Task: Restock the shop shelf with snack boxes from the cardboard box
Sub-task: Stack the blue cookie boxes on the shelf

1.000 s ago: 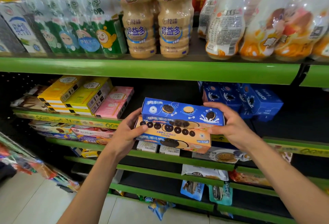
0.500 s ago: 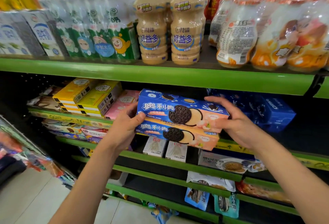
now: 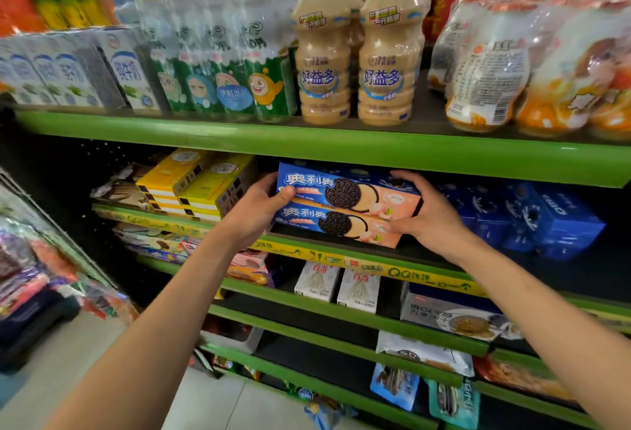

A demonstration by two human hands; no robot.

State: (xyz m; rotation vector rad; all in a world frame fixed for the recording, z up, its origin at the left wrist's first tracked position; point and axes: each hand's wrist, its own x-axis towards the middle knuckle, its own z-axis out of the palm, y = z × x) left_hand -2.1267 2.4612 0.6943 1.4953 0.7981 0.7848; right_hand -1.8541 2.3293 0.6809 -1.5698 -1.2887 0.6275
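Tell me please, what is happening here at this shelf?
A person is restocking a shop shelf. Both hands hold a stack of two cookie boxes, one on top of the other: the left hand grips the left end and the right hand the right end. The stack sits at the front of the green shelf, between the yellow boxes and the blue boxes. Neither hand has let go yet.
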